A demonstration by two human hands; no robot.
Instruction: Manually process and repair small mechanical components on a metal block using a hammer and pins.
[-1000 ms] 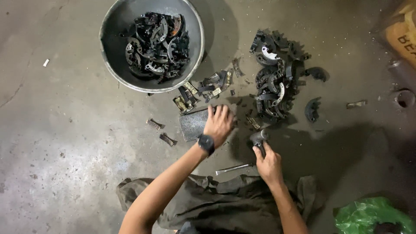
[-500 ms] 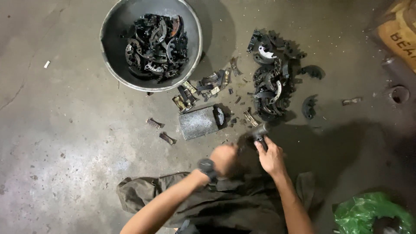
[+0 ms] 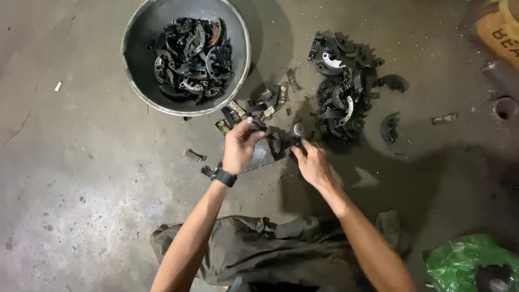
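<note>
**Both hands back at the plate, a part pinched in each**

Half a second ago your hands were drawn in close to your lap; now both are out again over the flat grey metal plate (image 3: 259, 154) lying on the concrete floor (image 3: 92, 178). Your left hand (image 3: 240, 146), with the black wristwatch (image 3: 223, 176), is closed around a small dark metal piece at its fingertips. Your right hand (image 3: 312, 162) pinches another dark part with a pale rounded end; exactly what either piece is, you cannot tell from here. The dark curved shoe (image 3: 275, 141) sits on the plate between your hands, so the work has come back to that spot.

For room: the round grey metal basin (image 3: 135, 65) full of curved dark parts sits ahead on your left, near the strip of small scraps (image 3: 254, 105). The loose heap of dark curved parts (image 3: 338, 94) is just beyond your right hand. 2 short bolts (image 3: 194, 156) lie near your left wrist. Bare floor opens widely to the left; a green plastic bag (image 3: 465, 259) sits by your right knee.
</note>
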